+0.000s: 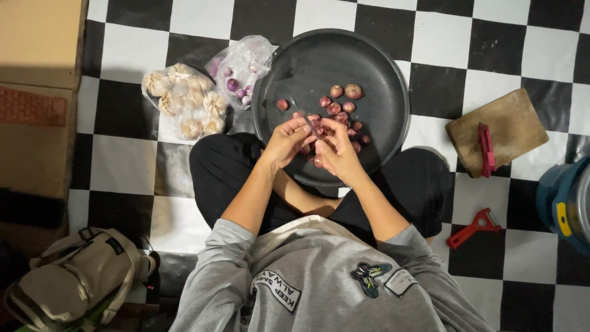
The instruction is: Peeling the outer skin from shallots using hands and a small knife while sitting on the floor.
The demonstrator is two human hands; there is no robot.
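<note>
Over the pan: both hands meet above its six o'clock rim
Left hand: pinching a shallot
Right hand: curled closed; what it grips I cannot tell
Shallot's long axis: too hidden to tell
Black pan: peeled shallots lie at its centre

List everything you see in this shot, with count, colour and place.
round tray: one, dark grey, on the floor by the knees
shallots: a dozen or so, reddish, in the tray
bag of garlic: one, clear, left of the tray
bag of shallots: one, clear, at the tray's left rim
cutting board: one, wooden, right
knife: one, red handle, on the board
peeler: one, red, floor right
backpack: one, beige, lower left
left hand, right hand: together over the tray, on a shallot
</note>
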